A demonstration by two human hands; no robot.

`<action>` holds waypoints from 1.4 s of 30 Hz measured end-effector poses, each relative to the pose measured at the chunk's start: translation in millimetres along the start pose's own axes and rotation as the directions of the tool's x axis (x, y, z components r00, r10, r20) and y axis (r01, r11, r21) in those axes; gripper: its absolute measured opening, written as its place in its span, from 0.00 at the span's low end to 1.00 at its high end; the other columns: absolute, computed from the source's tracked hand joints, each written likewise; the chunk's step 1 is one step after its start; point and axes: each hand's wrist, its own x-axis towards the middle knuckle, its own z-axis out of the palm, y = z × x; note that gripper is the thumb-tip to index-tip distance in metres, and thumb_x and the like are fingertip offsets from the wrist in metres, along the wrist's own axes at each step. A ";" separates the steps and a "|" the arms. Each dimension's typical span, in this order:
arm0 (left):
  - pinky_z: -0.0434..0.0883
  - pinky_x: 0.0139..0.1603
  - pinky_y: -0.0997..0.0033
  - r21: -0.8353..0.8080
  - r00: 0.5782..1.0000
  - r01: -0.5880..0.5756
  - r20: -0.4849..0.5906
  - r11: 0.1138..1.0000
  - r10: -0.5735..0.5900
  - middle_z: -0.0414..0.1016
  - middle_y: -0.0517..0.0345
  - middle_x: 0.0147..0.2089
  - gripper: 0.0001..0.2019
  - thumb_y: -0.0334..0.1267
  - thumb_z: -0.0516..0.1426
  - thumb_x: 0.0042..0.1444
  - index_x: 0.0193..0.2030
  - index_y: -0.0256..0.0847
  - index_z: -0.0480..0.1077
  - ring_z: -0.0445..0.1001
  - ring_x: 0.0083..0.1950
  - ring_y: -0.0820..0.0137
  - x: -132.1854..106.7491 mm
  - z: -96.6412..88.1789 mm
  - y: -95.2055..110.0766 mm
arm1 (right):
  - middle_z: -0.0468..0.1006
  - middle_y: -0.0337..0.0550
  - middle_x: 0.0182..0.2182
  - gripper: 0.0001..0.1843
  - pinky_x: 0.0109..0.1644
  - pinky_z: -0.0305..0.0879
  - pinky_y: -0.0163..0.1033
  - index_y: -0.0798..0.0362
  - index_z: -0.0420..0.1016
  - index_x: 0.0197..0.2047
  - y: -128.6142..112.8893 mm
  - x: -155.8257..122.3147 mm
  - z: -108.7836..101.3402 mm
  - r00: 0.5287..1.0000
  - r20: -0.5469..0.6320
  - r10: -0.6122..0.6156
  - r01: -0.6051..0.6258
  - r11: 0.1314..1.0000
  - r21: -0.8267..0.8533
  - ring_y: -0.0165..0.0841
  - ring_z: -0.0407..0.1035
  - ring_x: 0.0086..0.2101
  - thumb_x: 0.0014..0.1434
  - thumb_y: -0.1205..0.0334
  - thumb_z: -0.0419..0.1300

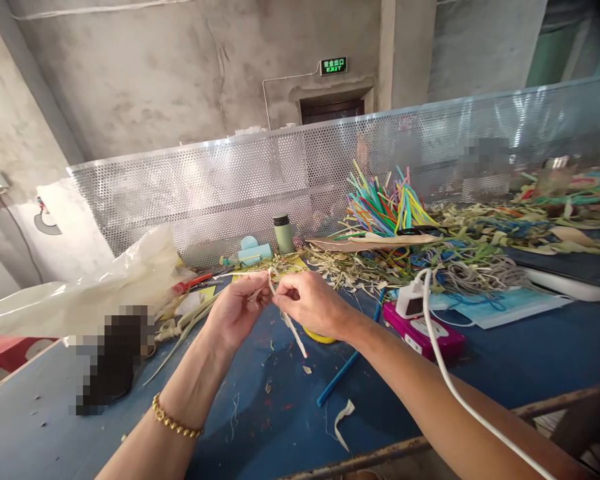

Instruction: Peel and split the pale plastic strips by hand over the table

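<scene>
Forearms (193,380) stretch over the blue bench (265,427), wrists converging: the left hand (243,300), palm turned inward, pinches a pale strip (295,333) whose loose end hangs below; the right hand (307,303) curls in beside it, that grip too hidden to tell. Far back, a wall sign (334,65) glows "安全出口 EXIT".

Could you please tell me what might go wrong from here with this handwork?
The pale strip might slip, as the left hand only pinches it and one end hangs loose. The white cable, crossing in front of the right forearm in this view, could snag if the right hand moved suddenly.
</scene>
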 end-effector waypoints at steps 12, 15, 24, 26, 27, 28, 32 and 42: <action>0.65 0.29 0.78 0.018 0.999 0.014 -0.037 1.000 -0.013 0.70 0.61 0.26 0.05 0.27 0.67 0.44 0.28 0.33 0.75 0.65 0.26 0.79 -2.8 0.5 -0.6 | 0.76 0.42 0.27 0.08 0.31 0.58 0.35 0.55 0.76 0.27 4.6 4.5 -10.7 0.994 -0.100 -0.050 0.043 0.997 -0.070 0.28 0.66 0.27 0.56 0.66 0.59; 0.63 0.28 0.77 0.030 1.000 -0.005 0.011 1.000 0.005 0.69 0.62 0.26 0.07 0.29 0.68 0.44 0.29 0.33 0.75 0.63 0.26 0.79 -2.7 0.6 -3.7 | 0.77 0.44 0.31 0.07 0.28 0.63 0.33 0.56 0.77 0.37 4.1 5.6 -11.6 0.990 -0.138 0.013 0.005 0.992 0.127 0.27 0.69 0.25 0.59 0.65 0.57; 0.63 0.29 0.77 0.102 0.998 -0.040 0.049 0.994 0.035 0.70 0.60 0.26 0.06 0.31 0.68 0.46 0.28 0.32 0.76 0.63 0.26 0.79 -7.0 4.2 -4.5 | 0.71 0.36 0.16 0.02 0.18 0.66 0.30 0.56 0.70 0.32 5.1 6.6 -3.7 0.978 0.015 0.208 -0.187 0.843 0.504 0.26 0.66 0.16 0.57 0.66 0.59; 0.63 0.30 0.75 0.163 0.997 -0.070 0.057 0.984 0.061 0.70 0.58 0.25 0.06 0.32 0.67 0.46 0.27 0.32 0.76 0.65 0.26 0.77 -8.3 4.7 -3.5 | 0.72 0.36 0.16 0.04 0.18 0.66 0.30 0.55 0.69 0.30 6.1 7.0 -4.7 0.979 -0.002 0.202 -0.174 0.852 0.494 0.25 0.66 0.16 0.56 0.66 0.59; 0.63 0.30 0.75 0.187 0.995 -0.082 0.063 0.979 0.071 0.71 0.57 0.25 0.06 0.31 0.67 0.46 0.26 0.32 0.76 0.66 0.27 0.76 -8.7 4.8 -3.1 | 0.72 0.36 0.16 0.04 0.18 0.66 0.29 0.55 0.70 0.30 6.5 7.1 -5.1 0.980 -0.008 0.196 -0.168 0.857 0.487 0.25 0.66 0.16 0.56 0.66 0.59; 0.64 0.30 0.75 0.201 0.995 -0.087 0.071 0.976 0.074 0.71 0.56 0.25 0.05 0.31 0.67 0.46 0.27 0.31 0.76 0.66 0.27 0.76 -8.8 4.8 -2.8 | 0.72 0.36 0.16 0.04 0.18 0.66 0.30 0.55 0.70 0.30 6.8 7.2 -5.2 0.982 -0.009 0.190 -0.162 0.862 0.480 0.25 0.66 0.16 0.56 0.66 0.59; 0.65 0.31 0.75 0.207 0.994 -0.079 0.089 0.975 0.062 0.74 0.52 0.27 0.04 0.28 0.66 0.44 0.28 0.29 0.77 0.69 0.28 0.75 -7.7 4.7 -2.1 | 0.72 0.36 0.17 0.04 0.19 0.65 0.30 0.56 0.71 0.30 7.2 7.7 -5.1 0.985 -0.013 0.171 -0.144 0.867 0.477 0.25 0.66 0.17 0.56 0.66 0.58; 0.67 0.30 0.76 0.158 0.996 -0.085 0.042 0.984 0.080 0.74 0.53 0.28 0.04 0.27 0.66 0.45 0.28 0.28 0.77 0.69 0.27 0.76 -6.5 4.5 -1.2 | 0.68 0.33 0.16 0.03 0.19 0.59 0.29 0.56 0.72 0.30 6.2 7.8 -4.4 0.992 -0.040 0.124 -0.092 0.885 0.456 0.24 0.61 0.16 0.54 0.65 0.58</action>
